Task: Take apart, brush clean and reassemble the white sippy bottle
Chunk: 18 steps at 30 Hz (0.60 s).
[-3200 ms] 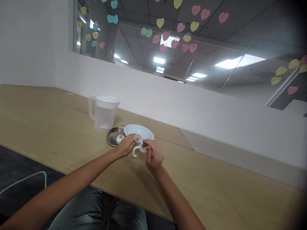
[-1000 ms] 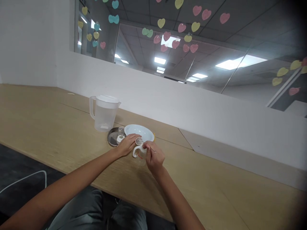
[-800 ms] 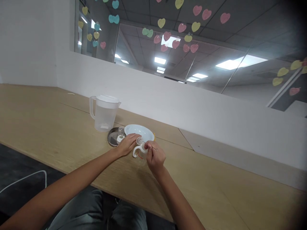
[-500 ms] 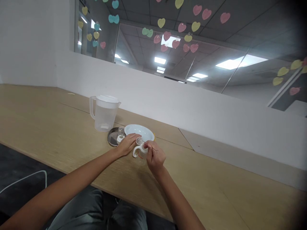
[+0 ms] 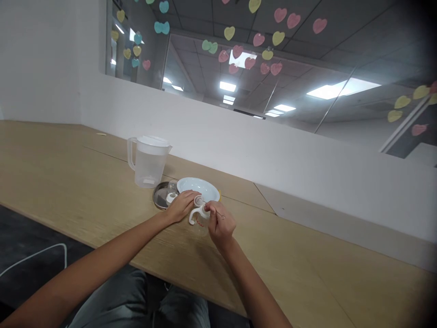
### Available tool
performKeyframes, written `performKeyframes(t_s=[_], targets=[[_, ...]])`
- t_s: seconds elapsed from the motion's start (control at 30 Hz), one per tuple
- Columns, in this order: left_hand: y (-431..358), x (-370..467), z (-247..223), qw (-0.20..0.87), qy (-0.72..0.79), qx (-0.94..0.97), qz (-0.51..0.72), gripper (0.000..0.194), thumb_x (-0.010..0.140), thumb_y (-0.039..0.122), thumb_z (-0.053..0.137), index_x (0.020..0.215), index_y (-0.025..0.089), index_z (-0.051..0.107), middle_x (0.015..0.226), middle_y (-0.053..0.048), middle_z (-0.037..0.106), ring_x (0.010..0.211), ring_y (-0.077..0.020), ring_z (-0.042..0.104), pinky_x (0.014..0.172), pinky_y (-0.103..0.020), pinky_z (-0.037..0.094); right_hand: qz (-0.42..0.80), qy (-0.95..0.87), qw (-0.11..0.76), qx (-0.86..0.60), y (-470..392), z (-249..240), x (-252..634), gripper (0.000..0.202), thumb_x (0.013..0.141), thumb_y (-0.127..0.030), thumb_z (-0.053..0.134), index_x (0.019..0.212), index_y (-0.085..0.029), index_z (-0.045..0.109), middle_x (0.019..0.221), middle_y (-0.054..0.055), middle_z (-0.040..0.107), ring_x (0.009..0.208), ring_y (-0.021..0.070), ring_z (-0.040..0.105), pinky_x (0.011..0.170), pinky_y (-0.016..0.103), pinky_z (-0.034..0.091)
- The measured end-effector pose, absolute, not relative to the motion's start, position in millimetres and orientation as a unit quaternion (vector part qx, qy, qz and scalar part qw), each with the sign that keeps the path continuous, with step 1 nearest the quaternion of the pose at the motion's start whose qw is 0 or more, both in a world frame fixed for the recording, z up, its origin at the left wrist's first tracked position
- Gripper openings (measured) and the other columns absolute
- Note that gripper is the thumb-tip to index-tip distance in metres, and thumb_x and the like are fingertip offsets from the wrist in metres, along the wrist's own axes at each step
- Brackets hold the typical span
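My left hand (image 5: 182,206) pinches a small clear round piece (image 5: 198,200), which looks like a baby bottle nipple, at the front edge of a white bowl (image 5: 196,183). Closed in a fist-like grip, my right hand (image 5: 221,224) holds a thin wire brush (image 5: 220,214); a small loop shows at its near end. The brush's far end reaches to the clear piece, and its tip is too small to make out. Just below my hands stands a clear bottle (image 5: 200,226) with a white curved handle and red markings, partly hidden by my right hand.
Left of the bowl, a round metal tray (image 5: 158,197) holds a clear dome-shaped cap (image 5: 172,187) and a white ring (image 5: 171,197). A translucent lidded pitcher (image 5: 150,166) stands behind the tray. The wooden table (image 5: 102,182) meets a white wall at the back.
The clear piece has shifted very slightly to the right. Both hands keep nearly the same place and grip.
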<state>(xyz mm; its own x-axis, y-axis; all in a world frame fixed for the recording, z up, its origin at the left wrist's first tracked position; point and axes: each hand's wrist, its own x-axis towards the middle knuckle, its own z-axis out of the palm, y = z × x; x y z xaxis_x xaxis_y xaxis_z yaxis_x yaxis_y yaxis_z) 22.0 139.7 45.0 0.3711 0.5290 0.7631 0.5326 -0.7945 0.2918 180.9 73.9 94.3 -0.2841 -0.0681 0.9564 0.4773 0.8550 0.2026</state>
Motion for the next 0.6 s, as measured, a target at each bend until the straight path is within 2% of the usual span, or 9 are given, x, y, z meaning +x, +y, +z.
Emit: performKeyframes(t_s=[0.27, 0.6], targets=[[139.0, 21.8, 43.8, -0.004, -0.316, -0.825, -0.469, 0.033, 0.095, 0.030, 0.033, 0.112, 0.016, 0.058, 0.116, -0.008, 0.061, 0.112, -0.0179, 0.053, 0.102, -0.038, 0.039, -0.231, -0.787, 0.558, -0.124, 73.2, 91.2, 181.1, 0.020, 0.091, -0.009, 0.035, 0.086, -0.015, 0.053, 0.069, 0.006, 0.061, 0.069, 0.0131, 0.061, 0.063, 0.024, 0.049], [139.4, 21.7, 44.7, 0.008, -0.326, -0.826, -0.460, 0.033, 0.095, 0.029, 0.032, 0.113, 0.017, 0.058, 0.116, -0.008, 0.061, 0.111, -0.0174, 0.053, 0.101, -0.037, 0.041, -0.240, -0.768, 0.581, -0.120, 77.0, 95.5, 182.6, 0.019, 0.091, -0.008, 0.035, 0.086, -0.015, 0.052, 0.072, 0.006, 0.062, 0.070, 0.0128, 0.060, 0.064, 0.024, 0.050]])
